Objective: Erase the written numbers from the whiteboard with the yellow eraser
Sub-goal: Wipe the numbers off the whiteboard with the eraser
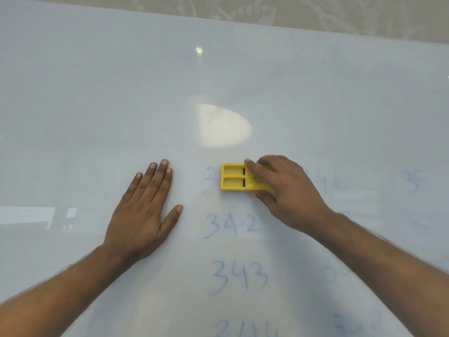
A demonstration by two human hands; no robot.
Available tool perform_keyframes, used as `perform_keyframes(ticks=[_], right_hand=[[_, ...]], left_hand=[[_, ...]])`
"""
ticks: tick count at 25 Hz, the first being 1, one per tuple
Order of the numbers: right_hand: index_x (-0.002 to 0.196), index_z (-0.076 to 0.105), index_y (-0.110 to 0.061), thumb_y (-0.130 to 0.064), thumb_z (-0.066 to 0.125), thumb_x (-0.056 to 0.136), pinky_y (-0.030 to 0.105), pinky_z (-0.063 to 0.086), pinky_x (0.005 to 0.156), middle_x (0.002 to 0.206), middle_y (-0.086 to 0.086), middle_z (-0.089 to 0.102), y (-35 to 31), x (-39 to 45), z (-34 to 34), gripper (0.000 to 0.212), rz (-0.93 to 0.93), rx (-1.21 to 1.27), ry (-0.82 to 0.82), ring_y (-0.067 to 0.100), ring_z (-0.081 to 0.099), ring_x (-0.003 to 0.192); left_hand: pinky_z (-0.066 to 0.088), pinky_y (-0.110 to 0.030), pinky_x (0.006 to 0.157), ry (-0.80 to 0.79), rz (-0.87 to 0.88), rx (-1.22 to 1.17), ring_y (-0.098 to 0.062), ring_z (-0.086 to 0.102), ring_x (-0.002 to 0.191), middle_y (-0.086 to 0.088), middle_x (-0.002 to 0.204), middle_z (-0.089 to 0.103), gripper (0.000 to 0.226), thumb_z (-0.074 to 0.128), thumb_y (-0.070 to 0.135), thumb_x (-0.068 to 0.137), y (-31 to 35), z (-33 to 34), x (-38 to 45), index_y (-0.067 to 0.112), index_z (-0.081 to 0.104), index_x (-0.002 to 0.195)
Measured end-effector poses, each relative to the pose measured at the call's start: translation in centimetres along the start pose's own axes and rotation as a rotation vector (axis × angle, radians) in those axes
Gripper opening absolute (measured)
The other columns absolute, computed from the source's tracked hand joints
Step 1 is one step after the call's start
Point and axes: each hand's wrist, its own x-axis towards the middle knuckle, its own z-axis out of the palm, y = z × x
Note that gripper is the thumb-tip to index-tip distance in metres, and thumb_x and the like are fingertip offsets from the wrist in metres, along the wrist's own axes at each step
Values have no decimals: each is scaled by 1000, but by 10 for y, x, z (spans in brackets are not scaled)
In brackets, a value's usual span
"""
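Observation:
The whiteboard [97,105] lies flat and fills the view. My right hand [289,190] grips the yellow eraser [233,177], which rests on the top number of a blue column; only a faint 3 [210,180] shows to its left. Below it stand the blue numbers 342 [230,226] and 343 [239,276], with another number [245,330] cut off at the bottom edge. Fainter blue numbers [337,182] sit to the right of my right hand, partly hidden by it. My left hand [143,215] lies flat on the board with its fingers spread, holding nothing.
The board's far edge [243,21] runs along the top, with a patterned floor [291,10] beyond it. A bright light reflection [223,125] sits on the board above the eraser. More smudged blue writing [415,182] is at the far right.

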Motion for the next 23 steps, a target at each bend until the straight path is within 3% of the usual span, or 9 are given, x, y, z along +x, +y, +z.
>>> perform_keyframes(ticks=[4,11,17,23], right_hand=[[137,54,-11,-27,62,81,39,46,84,112,10,59,-16,20,11,59,103,37,42,32,55,99],[139,52,-10,-34,53,90,41,48,84,115,9,60,-14,-23,-1,54,-90,-25,-77,32,57,99],[136,55,-9,-30,61,78,44,49,81,110,11,61,-25,35,9,62,130,4,39,35,56,95],[137,53,-10,-29,64,85,39,47,81,114,8,61,-38,-10,12,56,-110,-21,-64,32,57,94]], left_hand=[[9,-38,128,13,18,-6,-17,8,158,-3,171,10,72,27,50,103,-1,0,-2,11,14,162],[8,-37,128,18,37,-1,-17,9,158,-3,171,11,72,29,49,103,-1,0,-6,10,16,162],[7,-36,128,23,40,1,-18,9,158,-3,171,11,72,29,49,103,-1,1,-6,10,15,162],[9,-37,128,30,42,19,-18,9,158,-4,171,11,72,28,49,103,-3,3,-8,10,15,162]])
